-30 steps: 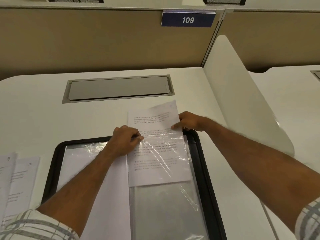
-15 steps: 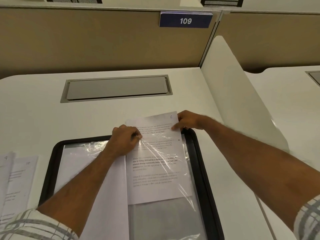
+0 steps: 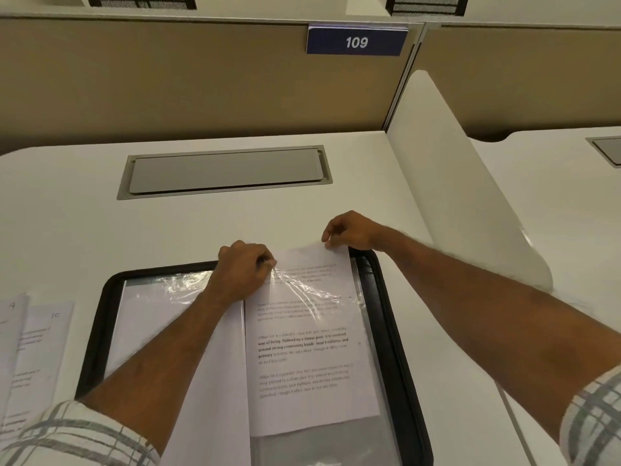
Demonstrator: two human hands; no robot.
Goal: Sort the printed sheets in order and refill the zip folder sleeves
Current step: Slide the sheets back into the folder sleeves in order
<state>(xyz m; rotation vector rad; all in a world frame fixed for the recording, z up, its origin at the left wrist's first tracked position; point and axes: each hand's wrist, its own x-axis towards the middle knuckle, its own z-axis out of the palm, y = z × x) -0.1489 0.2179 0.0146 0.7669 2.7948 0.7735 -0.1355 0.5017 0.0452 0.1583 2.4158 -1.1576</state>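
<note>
Printed sheet (image 3: 312,361) had slid nearer, deeper into right clear sleeve (image 3: 361,317) of zip folder (image 3: 386,331). Left hand (image 3: 243,272) pinched sleeve mouth; right hand (image 3: 351,232) pinched sheet's far corner. Nearly seated.

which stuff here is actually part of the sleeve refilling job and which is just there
In the job: printed sheet going into the clear sleeve, black zip folder, loose numbered sheets, left hand, right hand.

Just there: desk hatch, 109 sign, white divider.
</note>
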